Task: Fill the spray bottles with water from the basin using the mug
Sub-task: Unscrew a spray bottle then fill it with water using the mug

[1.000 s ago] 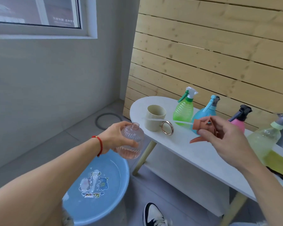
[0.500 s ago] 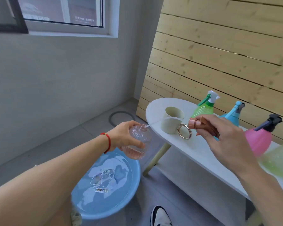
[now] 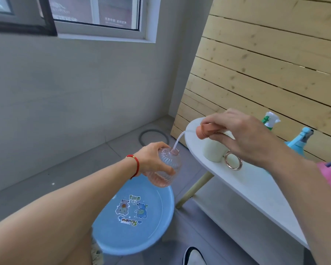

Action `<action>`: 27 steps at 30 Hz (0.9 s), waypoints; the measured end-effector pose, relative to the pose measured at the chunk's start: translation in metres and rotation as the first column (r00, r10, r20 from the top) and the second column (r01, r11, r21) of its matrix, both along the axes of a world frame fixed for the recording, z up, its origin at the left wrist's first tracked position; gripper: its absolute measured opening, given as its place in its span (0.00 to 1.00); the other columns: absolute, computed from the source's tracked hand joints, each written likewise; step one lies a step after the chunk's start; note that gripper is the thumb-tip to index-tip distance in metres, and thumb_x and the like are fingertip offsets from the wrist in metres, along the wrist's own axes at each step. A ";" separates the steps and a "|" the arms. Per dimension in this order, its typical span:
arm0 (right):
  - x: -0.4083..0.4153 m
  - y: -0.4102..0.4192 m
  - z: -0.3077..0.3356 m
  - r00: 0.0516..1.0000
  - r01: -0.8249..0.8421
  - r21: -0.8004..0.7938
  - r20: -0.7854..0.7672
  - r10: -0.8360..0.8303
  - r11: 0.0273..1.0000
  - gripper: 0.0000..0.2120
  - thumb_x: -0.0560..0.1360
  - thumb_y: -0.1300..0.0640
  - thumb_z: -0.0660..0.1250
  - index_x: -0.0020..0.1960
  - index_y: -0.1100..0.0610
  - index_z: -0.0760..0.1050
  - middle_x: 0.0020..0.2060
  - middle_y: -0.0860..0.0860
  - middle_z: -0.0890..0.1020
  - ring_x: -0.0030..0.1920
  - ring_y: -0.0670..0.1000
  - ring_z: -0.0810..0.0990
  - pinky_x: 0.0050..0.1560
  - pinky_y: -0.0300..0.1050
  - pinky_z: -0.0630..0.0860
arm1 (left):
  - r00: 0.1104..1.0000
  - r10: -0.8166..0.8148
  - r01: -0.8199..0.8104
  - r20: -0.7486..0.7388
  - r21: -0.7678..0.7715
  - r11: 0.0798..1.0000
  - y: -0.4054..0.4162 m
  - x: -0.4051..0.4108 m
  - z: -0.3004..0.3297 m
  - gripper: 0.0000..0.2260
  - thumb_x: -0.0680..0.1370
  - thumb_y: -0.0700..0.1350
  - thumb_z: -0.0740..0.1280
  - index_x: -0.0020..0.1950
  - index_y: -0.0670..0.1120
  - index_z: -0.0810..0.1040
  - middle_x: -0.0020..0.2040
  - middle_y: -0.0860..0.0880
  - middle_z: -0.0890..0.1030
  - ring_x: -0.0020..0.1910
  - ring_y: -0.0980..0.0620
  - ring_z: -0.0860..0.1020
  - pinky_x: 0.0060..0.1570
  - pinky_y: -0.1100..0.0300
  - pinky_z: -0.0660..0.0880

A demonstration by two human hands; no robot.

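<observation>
Bottle (image 3: 165,168) in left hand (image 3: 153,159), seemingly above basin (image 3: 107,243) rim.

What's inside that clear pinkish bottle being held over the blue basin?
Inside the clear pinkish bottle there is some water in the lower part, and the white tube of the spray head enters its neck. The left hand covers much of the bottle's side.

White Chinese lettering on window (image 3: 115,21), cartoon sticker wording in basin (image 3: 130,222), both illegible
</observation>
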State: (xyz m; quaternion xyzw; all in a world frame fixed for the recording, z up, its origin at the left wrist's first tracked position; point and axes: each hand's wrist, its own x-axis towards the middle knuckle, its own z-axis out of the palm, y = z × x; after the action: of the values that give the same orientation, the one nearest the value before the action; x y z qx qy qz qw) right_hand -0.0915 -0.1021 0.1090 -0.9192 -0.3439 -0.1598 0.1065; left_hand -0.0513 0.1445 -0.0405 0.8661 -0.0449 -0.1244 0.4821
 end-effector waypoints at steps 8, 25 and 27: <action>0.023 0.039 -0.033 0.946 -0.121 0.030 -0.301 0.125 0.992 0.11 0.79 0.62 0.70 0.54 0.47 0.76 0.45 0.22 0.79 0.53 0.33 0.79 0.54 0.33 0.74 | 0.998 0.013 -0.013 0.064 -0.007 1.000 0.018 -0.002 0.004 0.37 0.60 0.52 0.84 0.67 0.59 0.74 0.58 0.57 0.78 0.56 0.54 0.79 0.46 0.54 0.83; 0.086 0.081 -0.064 0.907 -0.134 -0.156 -0.417 0.058 0.979 0.07 0.77 0.61 0.66 0.51 0.50 0.75 0.47 0.35 0.85 0.50 0.42 0.81 0.53 0.45 0.78 | 0.985 0.069 -0.090 0.156 0.137 0.986 0.030 0.004 0.000 0.35 0.63 0.52 0.82 0.68 0.55 0.74 0.57 0.53 0.79 0.55 0.52 0.78 0.49 0.60 0.75; 0.089 0.082 -0.065 0.902 -0.148 -0.193 -0.428 0.052 0.970 0.03 0.77 0.58 0.68 0.49 0.51 0.75 0.45 0.34 0.84 0.47 0.42 0.80 0.51 0.45 0.77 | 0.985 0.063 -0.088 0.160 0.157 0.984 0.029 0.005 -0.003 0.36 0.62 0.53 0.83 0.69 0.55 0.74 0.57 0.54 0.78 0.55 0.52 0.77 0.49 0.61 0.74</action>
State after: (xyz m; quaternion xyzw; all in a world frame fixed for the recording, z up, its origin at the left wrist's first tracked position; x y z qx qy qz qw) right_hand -0.0025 -0.0205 0.0437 -0.9190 -0.3755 0.0865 0.0832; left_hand -0.0460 0.1739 -0.0431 0.9107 -0.0387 -0.0417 0.4090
